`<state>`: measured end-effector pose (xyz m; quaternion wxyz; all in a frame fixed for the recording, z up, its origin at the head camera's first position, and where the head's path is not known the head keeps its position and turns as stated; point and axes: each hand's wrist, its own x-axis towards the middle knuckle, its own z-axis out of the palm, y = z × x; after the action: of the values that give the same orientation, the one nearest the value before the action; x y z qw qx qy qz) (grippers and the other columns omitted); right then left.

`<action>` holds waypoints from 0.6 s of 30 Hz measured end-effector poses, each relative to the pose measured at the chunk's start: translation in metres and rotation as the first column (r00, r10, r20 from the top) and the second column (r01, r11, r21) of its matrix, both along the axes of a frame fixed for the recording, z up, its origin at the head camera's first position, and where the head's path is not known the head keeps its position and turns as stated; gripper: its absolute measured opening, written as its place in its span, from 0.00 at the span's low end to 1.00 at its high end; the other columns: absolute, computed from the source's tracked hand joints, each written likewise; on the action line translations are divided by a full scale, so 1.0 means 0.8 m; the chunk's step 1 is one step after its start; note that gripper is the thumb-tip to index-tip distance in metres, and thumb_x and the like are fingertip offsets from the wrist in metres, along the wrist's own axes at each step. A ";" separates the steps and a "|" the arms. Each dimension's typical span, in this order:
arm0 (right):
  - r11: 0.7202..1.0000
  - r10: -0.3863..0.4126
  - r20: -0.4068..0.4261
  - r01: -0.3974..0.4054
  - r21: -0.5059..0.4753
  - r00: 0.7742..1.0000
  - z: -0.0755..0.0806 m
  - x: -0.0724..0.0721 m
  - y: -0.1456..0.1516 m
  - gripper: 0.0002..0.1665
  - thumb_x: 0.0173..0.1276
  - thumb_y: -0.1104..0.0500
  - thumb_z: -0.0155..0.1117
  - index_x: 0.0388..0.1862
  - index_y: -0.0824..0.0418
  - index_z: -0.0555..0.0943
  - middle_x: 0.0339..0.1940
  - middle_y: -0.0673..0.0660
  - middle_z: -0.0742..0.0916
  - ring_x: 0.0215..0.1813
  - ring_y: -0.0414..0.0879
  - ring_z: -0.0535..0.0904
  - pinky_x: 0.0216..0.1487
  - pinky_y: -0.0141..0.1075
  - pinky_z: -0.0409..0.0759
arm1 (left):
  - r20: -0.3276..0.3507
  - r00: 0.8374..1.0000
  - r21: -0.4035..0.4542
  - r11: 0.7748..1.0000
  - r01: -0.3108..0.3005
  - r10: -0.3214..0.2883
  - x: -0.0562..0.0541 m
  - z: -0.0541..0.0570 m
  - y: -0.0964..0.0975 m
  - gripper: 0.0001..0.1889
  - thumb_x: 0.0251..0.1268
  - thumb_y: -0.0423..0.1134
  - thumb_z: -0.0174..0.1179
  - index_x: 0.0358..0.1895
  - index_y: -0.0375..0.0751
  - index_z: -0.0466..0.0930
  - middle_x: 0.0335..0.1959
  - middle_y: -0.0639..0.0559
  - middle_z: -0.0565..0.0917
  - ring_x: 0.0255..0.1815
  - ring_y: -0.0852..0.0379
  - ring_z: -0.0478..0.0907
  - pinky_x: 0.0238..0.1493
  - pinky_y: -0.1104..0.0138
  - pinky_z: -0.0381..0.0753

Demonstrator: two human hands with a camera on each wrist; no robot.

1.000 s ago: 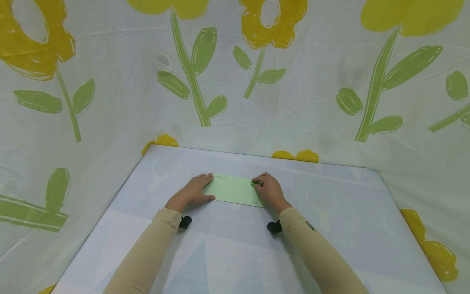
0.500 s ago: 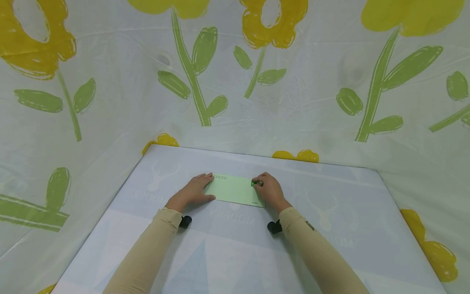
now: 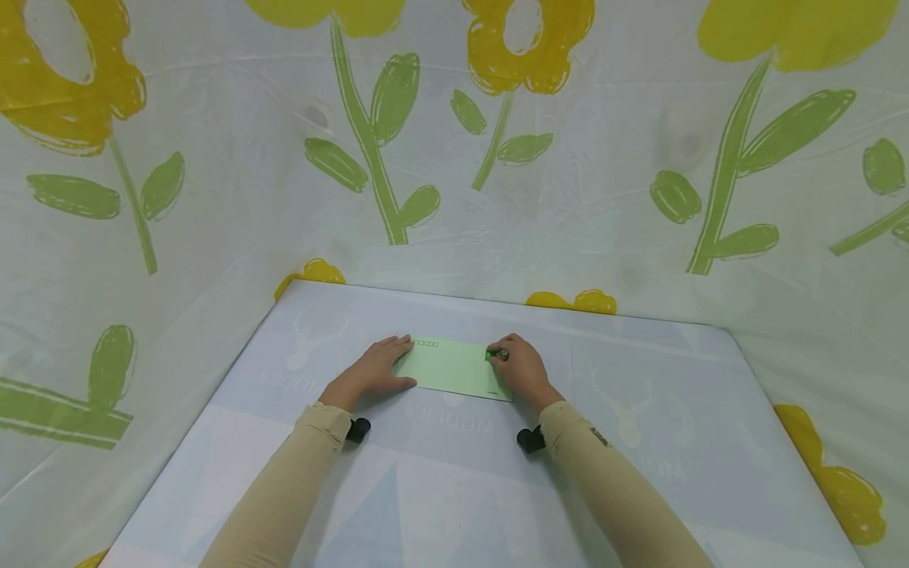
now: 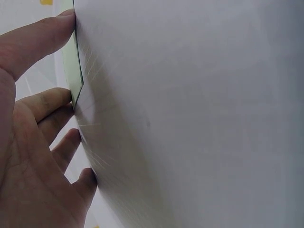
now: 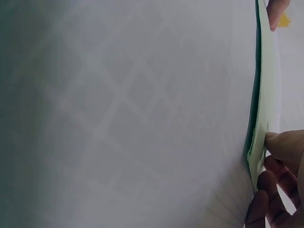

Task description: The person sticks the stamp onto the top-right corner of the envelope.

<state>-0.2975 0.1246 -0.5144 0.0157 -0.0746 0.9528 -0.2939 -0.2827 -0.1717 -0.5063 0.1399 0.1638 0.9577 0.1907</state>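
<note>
A light green envelope [image 3: 450, 368] lies flat on the table, a row of small printed boxes at its upper left. My left hand [image 3: 376, 369] rests on its left end with spread fingers; in the left wrist view the thumb [image 4: 59, 26] and index fingertip touch its edge. At the upper right corner my right hand [image 3: 524, 369], fingers curled, pinches a small dark green stamp-like piece [image 3: 503, 355] against the envelope. The right wrist view shows the thumb [image 5: 285, 145] on the envelope's surface; the fingers hide most of the small piece.
The table [image 3: 454, 489] has a pale cover with faint deer and triangle prints. Behind and beside it hangs a white curtain [image 3: 582, 221] with yellow flowers and green leaves. Dark wrist cameras [image 3: 531, 439] sit below both wrists.
</note>
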 end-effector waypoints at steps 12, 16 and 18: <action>1.000 -0.002 0.011 0.002 -0.004 1.000 0.000 -0.001 0.000 0.14 0.71 0.59 0.68 0.54 0.60 0.88 0.54 0.56 0.83 0.55 0.52 0.80 0.62 0.47 0.80 | -0.012 1.000 0.000 1.000 0.007 -0.007 0.001 0.001 0.000 0.43 0.68 0.51 0.67 0.79 0.36 0.58 0.82 0.45 0.56 0.83 0.41 0.48 0.82 0.49 0.48; 1.000 0.002 0.006 -0.002 0.003 1.000 0.000 -0.001 0.000 0.15 0.71 0.59 0.68 0.54 0.60 0.88 0.54 0.57 0.84 0.55 0.52 0.80 0.62 0.47 0.80 | -0.007 1.000 0.005 1.000 0.004 -0.004 0.001 0.001 0.000 0.43 0.68 0.51 0.67 0.79 0.36 0.58 0.82 0.45 0.55 0.83 0.41 0.47 0.82 0.49 0.47; 1.000 0.004 0.003 -0.004 0.005 1.000 0.000 -0.001 0.000 0.15 0.71 0.59 0.68 0.54 0.60 0.88 0.54 0.56 0.84 0.55 0.52 0.80 0.63 0.47 0.80 | -0.012 1.000 0.005 1.000 0.007 -0.007 0.001 0.001 0.000 0.43 0.68 0.51 0.67 0.79 0.36 0.58 0.82 0.45 0.55 0.83 0.41 0.47 0.82 0.48 0.47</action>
<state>-0.2984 0.1249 -0.5146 0.0179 -0.0759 0.9534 -0.2914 -0.2821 -0.1717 -0.5058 0.1342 0.1685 0.9575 0.1916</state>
